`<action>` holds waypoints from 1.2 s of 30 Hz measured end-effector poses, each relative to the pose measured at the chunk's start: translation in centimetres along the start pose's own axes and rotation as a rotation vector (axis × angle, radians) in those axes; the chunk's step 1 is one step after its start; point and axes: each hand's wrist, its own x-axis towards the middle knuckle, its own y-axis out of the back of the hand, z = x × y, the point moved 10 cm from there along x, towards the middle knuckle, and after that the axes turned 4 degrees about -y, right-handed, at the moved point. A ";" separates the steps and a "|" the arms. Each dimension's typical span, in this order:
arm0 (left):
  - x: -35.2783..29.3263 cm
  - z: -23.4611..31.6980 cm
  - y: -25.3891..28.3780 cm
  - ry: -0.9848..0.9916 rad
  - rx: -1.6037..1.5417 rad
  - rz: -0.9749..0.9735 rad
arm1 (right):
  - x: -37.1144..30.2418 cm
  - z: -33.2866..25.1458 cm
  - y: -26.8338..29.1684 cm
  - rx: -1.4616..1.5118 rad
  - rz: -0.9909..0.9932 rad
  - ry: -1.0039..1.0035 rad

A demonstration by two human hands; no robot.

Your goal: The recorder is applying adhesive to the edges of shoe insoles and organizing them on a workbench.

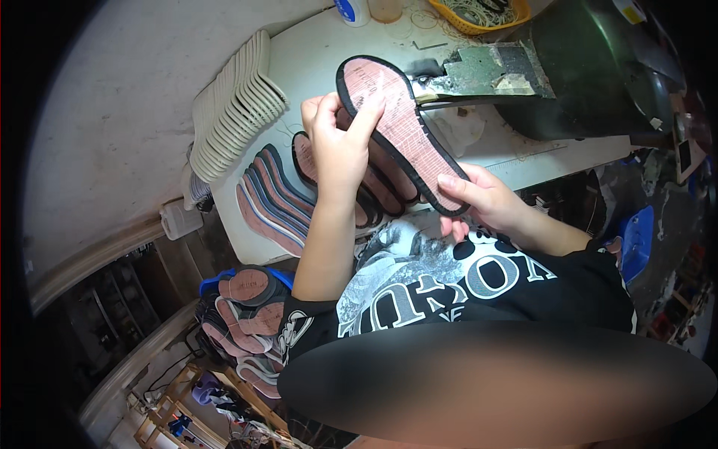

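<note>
Both of my hands hold up a pink insole (407, 127) with a black edge strip, tilted from upper left to lower right. My left hand (336, 142) grips its wide toe part, thumb lying on the pink face and fingers behind. My right hand (486, 196) pinches the narrow heel end, thumb on top and fingertips underneath. Beneath it, more black-edged pink insoles (385, 191) lie on the table, partly hidden by my left forearm. Just beyond the held insole stands a green sewing machine (479, 71), close to its edge; I cannot tell whether they touch.
On the white table (310, 52), overlapping pink and dark insoles (277, 198) fan out at left. Cream soles (235, 105) lean in a row by the wall. A yellow basket (482, 22) of cord sits at the back. More insoles (247, 307) fill a blue container at lower left.
</note>
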 end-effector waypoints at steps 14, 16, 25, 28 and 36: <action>2.4 -4.2 8.5 -0.004 -0.139 -0.030 | 5.4 -0.7 -6.2 -0.200 -0.002 0.114; 0.0 -6.4 14.3 0.002 0.228 0.068 | 7.1 2.1 -7.8 -0.197 -0.042 -0.004; -13.1 -10.1 17.0 0.145 0.872 0.036 | 10.5 3.0 -10.7 -0.493 -0.175 0.043; -13.7 -7.3 16.2 0.011 0.605 0.152 | 8.7 0.5 -13.5 -0.031 -0.379 0.081; -12.2 6.9 12.8 -0.357 -0.177 0.002 | 5.6 0.3 -16.3 0.012 -0.515 0.164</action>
